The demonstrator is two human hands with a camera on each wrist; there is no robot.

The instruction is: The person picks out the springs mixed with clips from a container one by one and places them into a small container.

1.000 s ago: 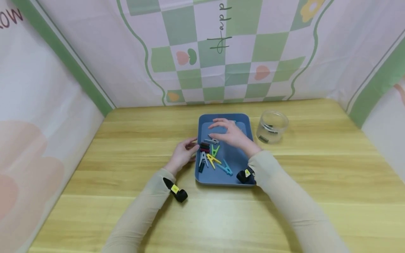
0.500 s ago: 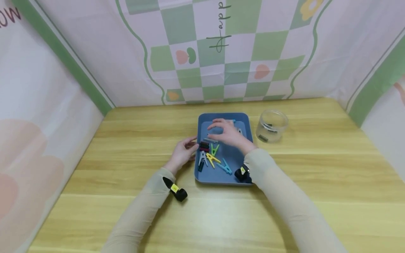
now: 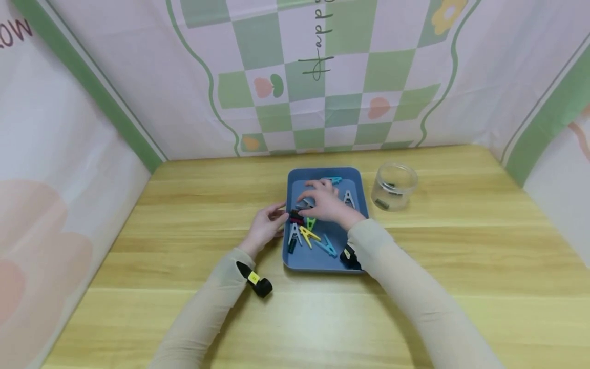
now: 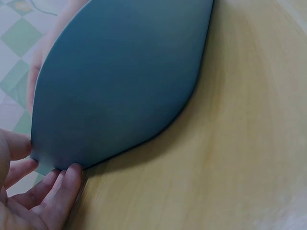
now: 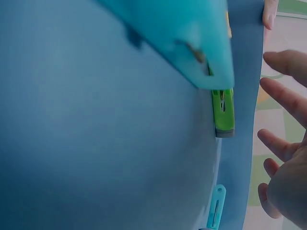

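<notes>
1. Small black blocky clip, apparently plastic (image 3: 295,213): probably light, stiff, hard to break; may slip if smooth. Best pinched across its two sides.
2. Looks: dark, stubby; finer detail too small to tell.
3. Where: inside blue rectangular plastic tray (image 3: 311,260), near left wall, by dark red clip (image 3: 296,221); can't tell if stacked.
4. Right hand (image 3: 326,205): fingers spread, thumb just beside black clip, no grip visible.
5. Left hand (image 3: 264,224): fingers relaxed against tray's outer left side.
</notes>
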